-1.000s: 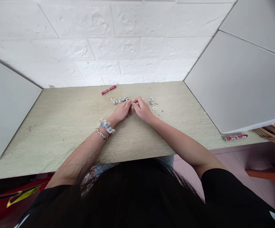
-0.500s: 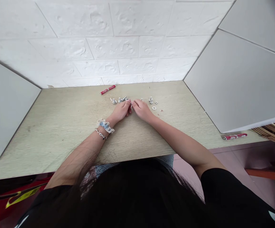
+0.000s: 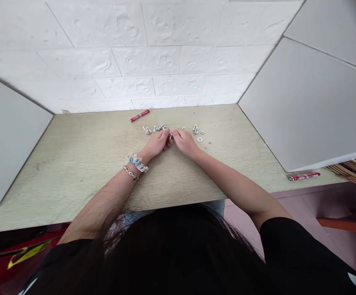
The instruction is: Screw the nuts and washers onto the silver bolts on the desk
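Both forearms angled inward from near side, hands meeting mid-table. Left hand (image 3: pixel 158 141) thumb-up, fingers curled, pinched on small metal part (image 3: pixel 171 137); right hand (image 3: pixel 182 141) back-up, fingertips bent down, closed on same part. Part mostly hidden between fingertips; exact kind unclear. Bolts (image 3: pixel 148 130) just left and far of left hand. Right of right hand: bolt pair (image 3: pixel 195 129), nut (image 3: pixel 202 132), washer (image 3: pixel 199 139) on table (image 3: pixel 104 172).
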Motion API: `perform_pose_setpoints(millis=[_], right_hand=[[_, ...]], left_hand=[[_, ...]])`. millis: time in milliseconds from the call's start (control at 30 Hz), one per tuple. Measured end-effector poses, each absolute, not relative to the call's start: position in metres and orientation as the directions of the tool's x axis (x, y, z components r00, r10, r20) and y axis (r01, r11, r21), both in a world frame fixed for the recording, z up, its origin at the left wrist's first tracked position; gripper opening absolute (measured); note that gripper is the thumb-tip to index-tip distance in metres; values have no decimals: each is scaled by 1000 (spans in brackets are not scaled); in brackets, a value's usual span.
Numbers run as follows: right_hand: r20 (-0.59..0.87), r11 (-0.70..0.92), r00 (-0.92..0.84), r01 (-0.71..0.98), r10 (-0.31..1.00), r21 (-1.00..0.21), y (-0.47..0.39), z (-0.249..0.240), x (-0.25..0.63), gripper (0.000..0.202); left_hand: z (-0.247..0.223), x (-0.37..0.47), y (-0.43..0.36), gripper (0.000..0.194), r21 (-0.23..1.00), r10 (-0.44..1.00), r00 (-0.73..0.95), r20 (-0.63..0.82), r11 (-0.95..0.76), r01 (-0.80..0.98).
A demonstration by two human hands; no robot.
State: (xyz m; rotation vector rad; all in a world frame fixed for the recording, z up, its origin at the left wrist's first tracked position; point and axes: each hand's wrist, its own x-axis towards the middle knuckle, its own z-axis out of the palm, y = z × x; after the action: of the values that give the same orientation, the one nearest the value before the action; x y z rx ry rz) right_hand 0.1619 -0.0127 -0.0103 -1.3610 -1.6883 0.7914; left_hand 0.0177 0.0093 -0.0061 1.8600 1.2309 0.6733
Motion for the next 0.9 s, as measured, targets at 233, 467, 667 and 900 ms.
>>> perform_pose_setpoints(millis=[233,467,667,900], right_hand=[[208,229,-99,493,973,-839,-11,-12,162,33],[159,175,-74,394,985,-902,-12,-16,160,16],[205,225,-94,429,974,-875,-13,-12,162,26],[220,268,-155,469,963,-841,-9,-13,163,40]], left_hand=[[-6,17,10,54,837,925,381,-9,-201,509],[-1,17,7,52,841,923,384,-14,-196,504],[-3,17,8,53,838,921,389,-9,-205,505],[-5,17,10,50,841,915,404,1,-220,495]])
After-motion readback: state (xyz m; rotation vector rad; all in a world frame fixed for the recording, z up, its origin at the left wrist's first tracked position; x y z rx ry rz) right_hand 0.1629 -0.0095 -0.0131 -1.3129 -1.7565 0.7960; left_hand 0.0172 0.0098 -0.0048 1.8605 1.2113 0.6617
